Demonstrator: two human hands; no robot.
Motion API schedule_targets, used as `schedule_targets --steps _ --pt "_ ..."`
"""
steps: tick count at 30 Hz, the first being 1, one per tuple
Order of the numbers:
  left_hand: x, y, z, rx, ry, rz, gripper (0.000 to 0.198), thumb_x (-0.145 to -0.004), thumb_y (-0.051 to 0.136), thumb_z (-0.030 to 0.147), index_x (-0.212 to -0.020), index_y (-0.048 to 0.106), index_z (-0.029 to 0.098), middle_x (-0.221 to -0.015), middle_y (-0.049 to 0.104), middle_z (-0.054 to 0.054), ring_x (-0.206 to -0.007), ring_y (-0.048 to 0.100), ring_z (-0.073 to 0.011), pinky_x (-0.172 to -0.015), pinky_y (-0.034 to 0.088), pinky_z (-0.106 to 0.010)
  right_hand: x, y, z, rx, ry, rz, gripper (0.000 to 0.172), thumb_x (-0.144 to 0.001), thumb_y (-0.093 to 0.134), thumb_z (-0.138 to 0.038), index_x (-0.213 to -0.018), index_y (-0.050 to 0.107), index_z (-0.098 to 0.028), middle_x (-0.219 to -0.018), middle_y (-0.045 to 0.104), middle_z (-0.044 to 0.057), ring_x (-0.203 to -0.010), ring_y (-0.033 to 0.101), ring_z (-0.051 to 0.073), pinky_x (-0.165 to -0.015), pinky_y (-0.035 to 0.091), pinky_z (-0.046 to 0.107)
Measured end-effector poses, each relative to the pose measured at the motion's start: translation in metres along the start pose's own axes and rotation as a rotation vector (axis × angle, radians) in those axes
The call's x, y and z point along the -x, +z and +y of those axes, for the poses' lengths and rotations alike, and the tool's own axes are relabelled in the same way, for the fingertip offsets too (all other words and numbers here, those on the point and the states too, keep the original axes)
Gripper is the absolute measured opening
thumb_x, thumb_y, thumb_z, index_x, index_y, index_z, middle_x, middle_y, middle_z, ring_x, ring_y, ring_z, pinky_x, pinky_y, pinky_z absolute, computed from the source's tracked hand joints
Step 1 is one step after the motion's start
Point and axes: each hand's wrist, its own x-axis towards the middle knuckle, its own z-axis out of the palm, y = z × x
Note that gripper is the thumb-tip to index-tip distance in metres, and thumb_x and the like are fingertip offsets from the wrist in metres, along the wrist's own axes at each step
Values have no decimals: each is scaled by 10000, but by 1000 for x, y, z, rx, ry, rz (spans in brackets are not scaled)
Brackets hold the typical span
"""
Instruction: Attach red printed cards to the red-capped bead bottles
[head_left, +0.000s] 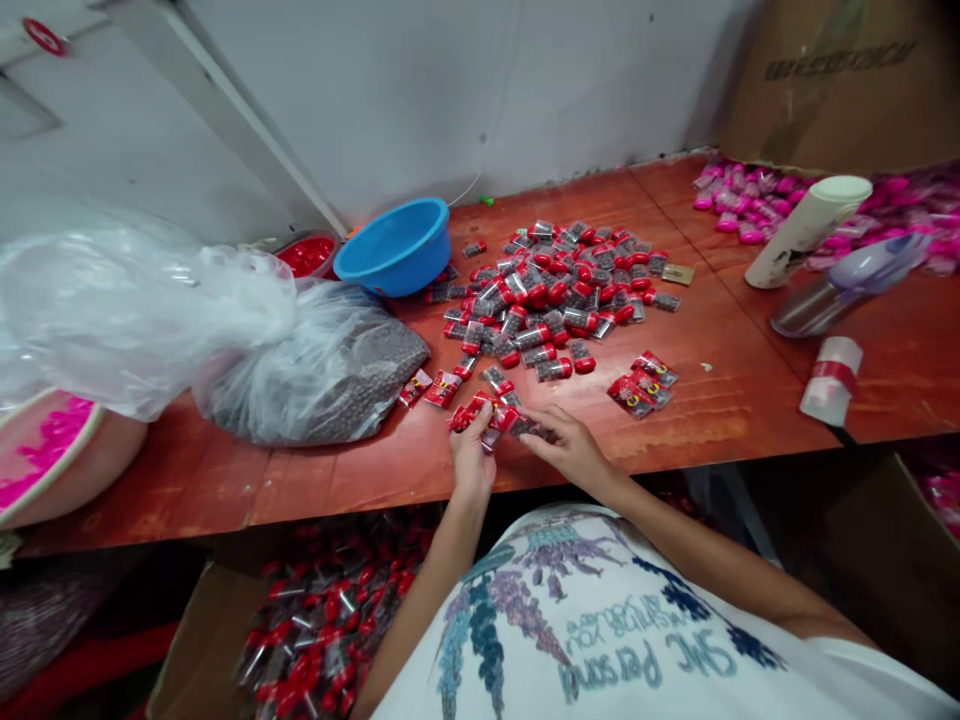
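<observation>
My left hand (474, 455) is closed around a few small red printed packets (471, 410) near the table's front edge. To its right, the fingers of my right hand (574, 455) are pinched at a dark-and-red end of the bunch, partly hidden by the fingers. Just beyond my hands lies a heap of small clear bottles (540, 300) with red caps and dark grey beads inside. Two loose red packets (442, 388) rest left of my hands. A small group of similar packets (643, 385) lies to the right.
On the left stand a clear plastic bag (322, 370) of dark beads, a blue basin (394, 250) and a pale tub (112, 460) of pink pieces. To the right are a white tumbler (802, 235), a purple-lidded bottle (847, 285) and a plastic roll (832, 380). Below sits a carton (199, 640).
</observation>
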Motion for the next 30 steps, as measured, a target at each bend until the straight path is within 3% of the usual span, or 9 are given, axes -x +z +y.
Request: schedule_targets --steps 12,18,25,30 --pt "11 7 -1 -111 138 -86 288 -548 819 162 -773 639 156 -733 674 24 -659 634 -108 -701 506 -248 -1 -9 -4 -154 83 10 371 -829 604 -251 -1199 625 -251 -903 548 11 -777 545 133 -717 447 262" --pt "16 8 1 -207 77 -136 368 -497 838 155 -799 627 143 -756 687 -2 -664 646 -133 -694 510 -264 3 -10 -6 -69 -9 51 340 -832 603 -243 -1170 630 -248 -915 576 20 -818 561 148 -706 447 260" --pt "19 4 1 -222 221 -155 428 -510 830 140 -883 622 179 -788 680 26 -718 634 -114 -745 491 -241 5 -10 -9 -90 -18 51 338 -832 608 -249 -1168 638 -254 -882 556 11 -746 549 125 -653 445 246" --pt "22 4 1 -228 238 -159 412 -497 838 151 -848 626 193 -756 674 41 -742 643 -125 -758 491 -251 5 -13 -8 -102 -45 38 336 -828 609 -243 -1162 646 -250 -885 561 11 -727 538 113 -648 456 240"
